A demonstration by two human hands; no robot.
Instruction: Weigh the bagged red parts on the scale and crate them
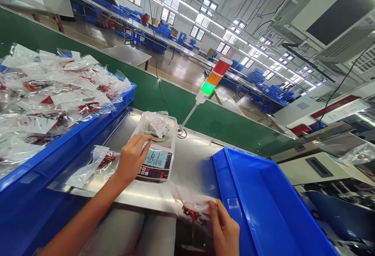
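Note:
My left hand (132, 157) is over the left edge of a digital scale (158, 158), its fingers loosely bent and nothing visible between them. A clear plastic bag with a white printed paper (160, 125) rests on the scale's pan, just beyond my fingertips. At the lower right, my right hand (225, 224) pinches the top of another clear bag with red parts (191, 211), somewhat blurred, beside the blue bin. Left of the scale, a third bag with red parts (107, 160) lies on the metal table (187, 162).
A blue crate (129, 93) heaped with bagged parts stands at the left. On the right is a blue bin (263, 193). Behind the scale rise a signal light (207, 88), lit green, and a green partition (181, 99). Machinery (331, 170) stands far right; people sit at distant benches.

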